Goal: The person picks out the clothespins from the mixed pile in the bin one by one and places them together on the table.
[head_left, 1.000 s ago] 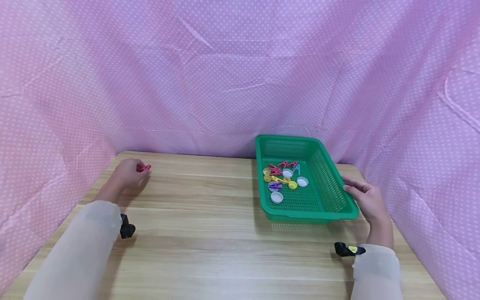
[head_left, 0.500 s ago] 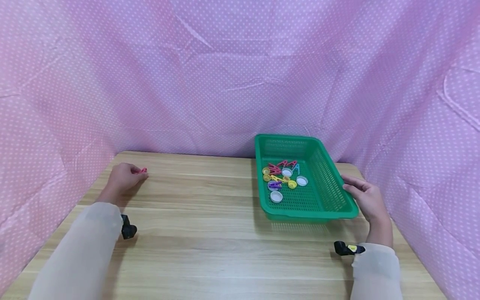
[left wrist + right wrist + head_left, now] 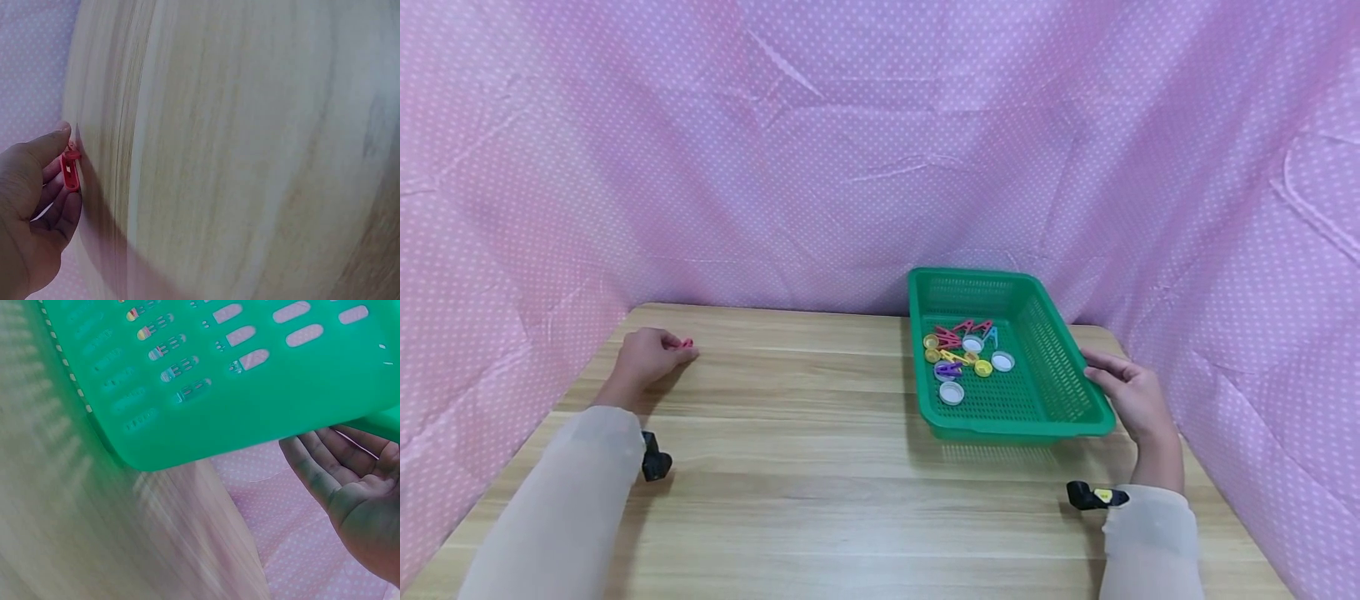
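Observation:
At the far left of the table, my left hand (image 3: 650, 360) holds a small red clothespin (image 3: 70, 170) between thumb and fingers. The left wrist view shows it close to the tabletop near the back edge. My right hand (image 3: 1135, 404) grips the right rim of a green plastic basket (image 3: 1026, 429), its fingers tucked under the rim in the right wrist view. Inside the basket lie several red clothespins (image 3: 949, 342), a blue clothespin (image 3: 991, 336), a yellow clothespin (image 3: 953, 357) and a purple clothespin (image 3: 949, 369). White caps (image 3: 951, 393) and yellow caps (image 3: 982, 368) lie among them.
The wooden table (image 3: 790, 442) stretches between the two hands. Pink dotted cloth (image 3: 820, 167) hangs behind it and along both sides. Each wrist carries a black camera (image 3: 655, 458).
My left hand has shifted slightly toward the front and lowered with the red clothespin, which now shows less between the fingers. My right hand and the basket have stayed put.

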